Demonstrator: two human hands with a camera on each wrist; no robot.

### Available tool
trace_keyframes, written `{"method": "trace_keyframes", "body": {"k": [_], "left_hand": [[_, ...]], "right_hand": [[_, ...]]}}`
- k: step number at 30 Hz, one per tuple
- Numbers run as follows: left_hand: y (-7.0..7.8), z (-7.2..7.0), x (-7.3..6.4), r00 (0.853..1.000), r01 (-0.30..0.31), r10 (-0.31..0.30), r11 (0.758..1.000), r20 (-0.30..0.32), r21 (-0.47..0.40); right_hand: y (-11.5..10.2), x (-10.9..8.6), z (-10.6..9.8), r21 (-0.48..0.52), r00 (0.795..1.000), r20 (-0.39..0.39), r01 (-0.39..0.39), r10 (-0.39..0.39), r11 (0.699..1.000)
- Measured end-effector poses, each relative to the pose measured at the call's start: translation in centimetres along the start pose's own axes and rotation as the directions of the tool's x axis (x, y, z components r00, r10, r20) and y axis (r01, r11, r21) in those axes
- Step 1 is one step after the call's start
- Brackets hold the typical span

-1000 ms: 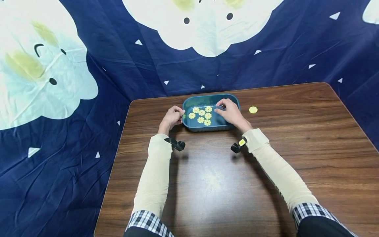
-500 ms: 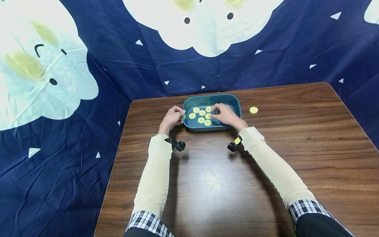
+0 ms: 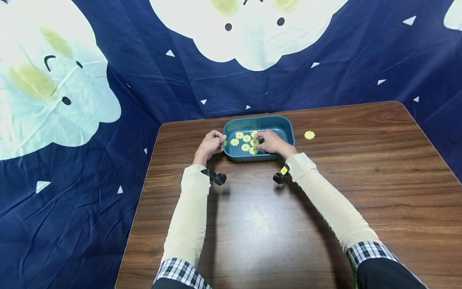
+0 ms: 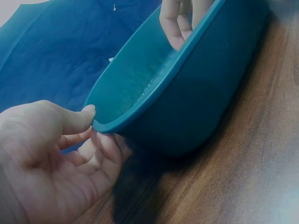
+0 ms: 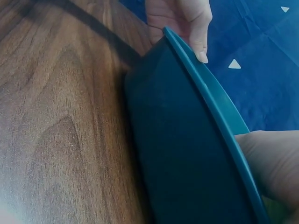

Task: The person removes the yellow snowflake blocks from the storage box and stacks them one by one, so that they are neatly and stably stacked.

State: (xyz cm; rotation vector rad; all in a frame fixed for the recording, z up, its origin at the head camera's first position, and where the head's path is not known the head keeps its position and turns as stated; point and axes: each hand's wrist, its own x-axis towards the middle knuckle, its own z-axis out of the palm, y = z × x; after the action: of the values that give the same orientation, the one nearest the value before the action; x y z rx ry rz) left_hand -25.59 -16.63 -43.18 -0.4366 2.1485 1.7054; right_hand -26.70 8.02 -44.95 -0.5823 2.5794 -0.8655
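A blue-green plastic basin (image 3: pixel 267 158) stands on the table, holding several yellow flower-shaped pieces (image 3: pixel 235 142). My left hand (image 3: pixel 210 145) pinches the rim at the basin's left end; in the left wrist view the thumb of that left hand (image 4: pixel 56 154) lies on top and the fingers are curled beneath the rim. Inside the basin, my right hand (image 3: pixel 272 143) reaches down over the pieces on the right side of the group, its thumb and forefinger spread apart around one of them. In the right wrist view the basin wall (image 5: pixel 182 140) hides the fingertips of my right hand (image 5: pixel 275 161).
One more yellow flower-shaped piece (image 3: pixel 309 135) lies on the wooden table (image 3: pixel 361 172), right of the basin. A dark blue cloth (image 3: pixel 288 84) with white cloud shapes hangs behind the table and along its left side.
My right hand has moved left and lower inside the basin, from its right part to the flower-shaped pieces. My left hand keeps its hold on the rim.
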Motion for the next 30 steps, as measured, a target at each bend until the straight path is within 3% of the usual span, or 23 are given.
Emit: {"method": "trace_keyframes", "body": {"k": [13, 23, 30], "left_hand": [[0.1, 0.1, 0.0, 1.0, -0.001, 0.001, 1.0, 0.001, 0.002], [0.1, 0.0, 0.2, 1.0, 0.0, 0.0, 1.0, 0.008, -0.006], [0.0, 0.0, 0.2, 1.0, 0.0, 0.0, 1.0, 0.009, -0.008]], "right_hand": [[-1.0, 0.4, 0.5, -0.153, 0.997, 0.026, -0.074, 0.079, 0.986], [-1.4, 0.2, 0.6, -0.186, 0.994, 0.026, -0.101, 0.107, 0.977], [-1.4, 0.2, 0.6, -0.182, 0.996, -0.017, -0.092, 0.09, 0.979]]}}
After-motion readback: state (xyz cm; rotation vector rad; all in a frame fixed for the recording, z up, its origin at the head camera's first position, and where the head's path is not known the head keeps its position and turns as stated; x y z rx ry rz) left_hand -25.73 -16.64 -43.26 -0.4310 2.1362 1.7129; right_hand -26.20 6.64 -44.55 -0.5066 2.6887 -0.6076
